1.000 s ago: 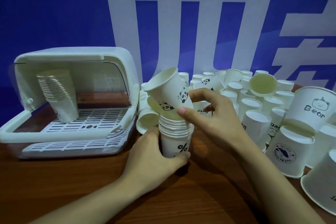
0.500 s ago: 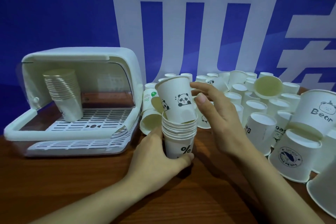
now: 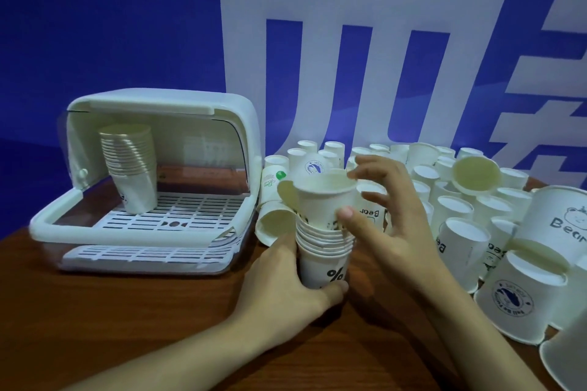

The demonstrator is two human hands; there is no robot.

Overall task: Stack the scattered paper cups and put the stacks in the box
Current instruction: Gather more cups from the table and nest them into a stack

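The left hand (image 3: 286, 282) is wrapping around the lower cups of an upright stack (image 3: 324, 251) standing on the table (image 3: 143, 327), thumb curling under the "%" mark, fingers closed on the paper wall. The right hand (image 3: 390, 216) is spreading open beside the stack, thumb tip touching the side of the top cup (image 3: 324, 197) while the other fingers are fanning above its rim; it is steadying that cup rather than clamping it. The top cup is sitting only partly nested, well proud of the rims beneath.

To the left of the stack, the white box (image 3: 152, 187) is standing with its lid raised, and a finished stack (image 3: 131, 171) is leaning slightly on its slatted floor. Just behind the stack and to its right, many loose cups (image 3: 454, 216) are crowding the table, some upright, some tipped, and two are lying on their sides between the stack and the box.

These cups are likely very light and thin-walled, so they will probably crush or ovalise under a hard squeeze. The stiff rolled rim looks like the best place to press a cup down, and the doubled walls low on the stack the safest place to grip when lifting. A tall stack would topple easily if held only at its base.
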